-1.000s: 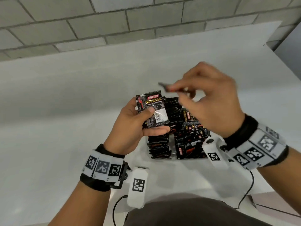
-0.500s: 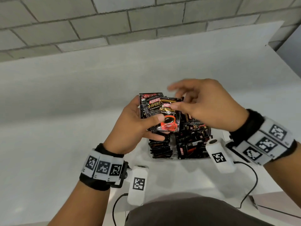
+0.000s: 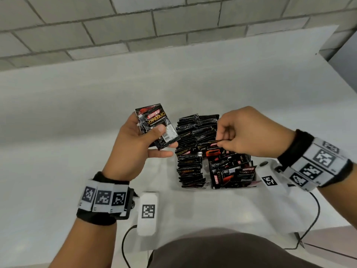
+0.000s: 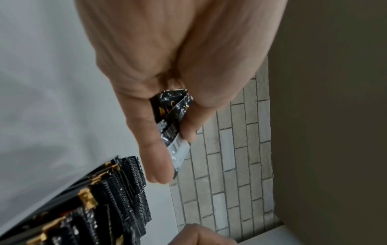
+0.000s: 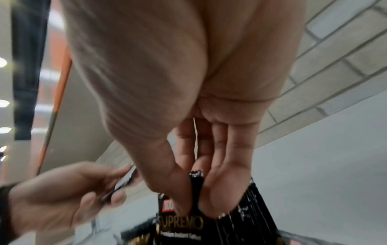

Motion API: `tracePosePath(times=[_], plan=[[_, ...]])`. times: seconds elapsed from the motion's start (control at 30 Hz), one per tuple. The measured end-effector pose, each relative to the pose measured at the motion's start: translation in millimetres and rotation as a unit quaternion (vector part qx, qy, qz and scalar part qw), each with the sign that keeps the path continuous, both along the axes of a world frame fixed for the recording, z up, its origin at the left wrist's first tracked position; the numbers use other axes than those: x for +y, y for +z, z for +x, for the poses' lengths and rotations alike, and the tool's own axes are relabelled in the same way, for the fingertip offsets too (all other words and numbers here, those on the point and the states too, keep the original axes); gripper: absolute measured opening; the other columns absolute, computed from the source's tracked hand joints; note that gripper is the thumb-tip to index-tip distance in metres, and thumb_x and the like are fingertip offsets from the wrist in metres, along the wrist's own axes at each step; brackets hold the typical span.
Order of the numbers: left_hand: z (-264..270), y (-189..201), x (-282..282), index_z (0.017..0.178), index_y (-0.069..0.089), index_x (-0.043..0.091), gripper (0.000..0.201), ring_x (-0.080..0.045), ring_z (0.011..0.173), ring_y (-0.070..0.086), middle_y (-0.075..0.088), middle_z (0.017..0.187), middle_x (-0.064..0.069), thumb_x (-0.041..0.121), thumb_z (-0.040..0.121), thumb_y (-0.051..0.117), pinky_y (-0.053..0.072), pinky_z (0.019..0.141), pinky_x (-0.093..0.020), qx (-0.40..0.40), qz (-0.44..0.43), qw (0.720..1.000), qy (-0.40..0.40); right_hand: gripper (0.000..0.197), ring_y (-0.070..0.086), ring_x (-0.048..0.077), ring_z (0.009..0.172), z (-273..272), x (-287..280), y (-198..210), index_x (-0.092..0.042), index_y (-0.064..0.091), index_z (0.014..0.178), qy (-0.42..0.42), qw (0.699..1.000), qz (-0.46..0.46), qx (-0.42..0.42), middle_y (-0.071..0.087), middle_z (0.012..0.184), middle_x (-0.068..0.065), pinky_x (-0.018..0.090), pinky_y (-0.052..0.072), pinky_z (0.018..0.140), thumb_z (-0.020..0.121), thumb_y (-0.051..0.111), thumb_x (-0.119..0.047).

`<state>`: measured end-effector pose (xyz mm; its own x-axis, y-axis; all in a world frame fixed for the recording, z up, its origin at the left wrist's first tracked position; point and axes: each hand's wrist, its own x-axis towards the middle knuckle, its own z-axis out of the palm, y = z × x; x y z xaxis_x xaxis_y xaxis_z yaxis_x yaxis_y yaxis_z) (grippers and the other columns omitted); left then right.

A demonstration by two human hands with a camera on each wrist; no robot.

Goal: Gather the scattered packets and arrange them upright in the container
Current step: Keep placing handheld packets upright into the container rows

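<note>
In the head view my left hand [image 3: 164,140] holds a small stack of black Kopiko Supremo packets [image 3: 156,126] between thumb and fingers, left of the container [image 3: 208,188]. Several black packets [image 3: 193,167] stand upright in rows inside the container; some at its right side [image 3: 231,171] lean loosely. My right hand [image 3: 220,143] pinches one packet [image 3: 213,141] edge-on over the middle of the container. In the right wrist view thumb and fingers grip this packet's [image 5: 195,182] top seam, its lower part down among the other packets [image 5: 251,215]. The left wrist view shows the held stack [image 4: 176,119].
The container stands near the front of a white table [image 3: 77,132], with a grey block wall [image 3: 173,20] behind. The table's right edge [image 3: 328,60] runs diagonally at the far right. Black cables [image 3: 313,219] hang off the front edge by my body.
My right hand came to the left hand's stack, then dropped to the container with one packet pinched edge-on. My left hand shifted left with the remaining stack.
</note>
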<state>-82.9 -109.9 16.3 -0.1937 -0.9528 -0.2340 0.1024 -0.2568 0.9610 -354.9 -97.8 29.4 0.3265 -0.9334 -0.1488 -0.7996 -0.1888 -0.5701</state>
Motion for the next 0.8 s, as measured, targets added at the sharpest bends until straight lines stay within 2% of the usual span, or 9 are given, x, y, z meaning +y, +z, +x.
tracePosePath(times=[0.1, 0.2, 0.27, 0.5, 0.57, 0.63, 0.73, 0.8], plan=[[-3, -3, 2, 0.127, 0.055, 0.012, 0.035, -0.047, 0.083, 0.075, 0.075, 0.109, -0.017, 0.005, 0.094, 0.066, 0.062, 0.058, -0.040, 0.002, 0.007, 1.000, -0.011, 0.018, 0.061, 0.002, 0.068, 8, -3, -11, -0.026, 0.066, 0.073, 0.036, 0.998, -0.026, 0.037, 0.063, 0.074, -0.013, 0.020, 0.053, 0.066, 0.079, 0.077, -0.013], [-2, -4, 3, 0.131, 0.053, 0.010, 0.038, -0.047, 0.084, 0.075, 0.075, 0.110, -0.018, 0.005, 0.095, 0.066, 0.063, 0.059, -0.042, 0.001, 0.012, 1.000, -0.016, 0.020, 0.057, 0.002, 0.069, 14, -6, -21, -0.028, 0.059, 0.070, 0.045, 0.996, -0.047, 0.068, 0.060, 0.073, -0.014, 0.036, 0.056, 0.068, 0.079, 0.072, -0.017], [-1, -4, 3, 0.131, 0.054, 0.010, 0.037, -0.047, 0.083, 0.075, 0.075, 0.110, -0.019, 0.004, 0.096, 0.064, 0.063, 0.060, -0.043, 0.003, 0.014, 1.000, -0.016, 0.019, 0.056, 0.003, 0.070, 18, -7, -25, -0.027, 0.058, 0.071, 0.049, 0.993, -0.046, 0.095, 0.060, 0.072, -0.013, 0.039, 0.055, 0.070, 0.081, 0.073, -0.021], [2, -5, 3, 0.133, 0.052, 0.010, 0.040, -0.052, 0.085, 0.073, 0.073, 0.112, -0.022, -0.012, 0.099, 0.047, 0.065, 0.065, -0.048, 0.018, 0.030, 0.999, -0.035, 0.037, 0.062, 0.011, 0.059, 19, -16, -19, -0.024, 0.049, 0.067, 0.033, 0.994, -0.016, 0.106, 0.056, 0.057, -0.009, 0.039, 0.055, 0.060, 0.080, 0.083, -0.028], [0, -6, 4, 0.134, 0.052, 0.010, 0.042, -0.052, 0.085, 0.073, 0.074, 0.112, -0.020, -0.013, 0.099, 0.046, 0.065, 0.066, -0.048, 0.016, 0.029, 0.999, -0.043, 0.031, 0.060, 0.005, 0.054, 17, -18, -17, -0.023, 0.055, 0.069, 0.038, 0.995, 0.005, 0.096, 0.058, 0.052, -0.011, 0.038, 0.056, 0.061, 0.080, 0.084, -0.027], [-1, -6, 4, 0.134, 0.052, 0.012, 0.042, -0.052, 0.086, 0.073, 0.075, 0.112, -0.019, -0.012, 0.100, 0.049, 0.065, 0.066, -0.047, 0.008, 0.027, 0.998, -0.052, 0.022, 0.057, 0.002, 0.052, 16, -18, -13, -0.025, 0.062, 0.074, 0.048, 0.994, 0.031, 0.091, 0.060, 0.054, -0.020, 0.031, 0.054, 0.060, 0.079, 0.083, -0.027], [-5, -7, 5, 0.135, 0.051, 0.012, 0.041, -0.051, 0.086, 0.074, 0.074, 0.115, -0.017, -0.008, 0.099, 0.054, 0.065, 0.066, -0.046, -0.002, 0.028, 0.997, -0.068, 0.012, 0.059, 0.001, 0.057, 14, -16, -4, -0.028, 0.068, 0.080, 0.045, 0.995, 0.048, 0.070, 0.065, 0.061, -0.010, 0.016, 0.046, 0.057, 0.083, 0.080, -0.025], [-9, -6, 5, 0.136, 0.051, 0.012, 0.042, -0.050, 0.084, 0.074, 0.074, 0.117, -0.017, -0.006, 0.098, 0.058, 0.065, 0.064, -0.043, -0.009, 0.028, 0.996, -0.082, 0.010, 0.060, 0.003, 0.058, 13, -15, 6, -0.030, 0.070, 0.085, 0.016, 0.999, 0.031, 0.026, 0.069, 0.068, -0.007, 0.014, 0.045, 0.060, 0.086, 0.074, -0.021]])
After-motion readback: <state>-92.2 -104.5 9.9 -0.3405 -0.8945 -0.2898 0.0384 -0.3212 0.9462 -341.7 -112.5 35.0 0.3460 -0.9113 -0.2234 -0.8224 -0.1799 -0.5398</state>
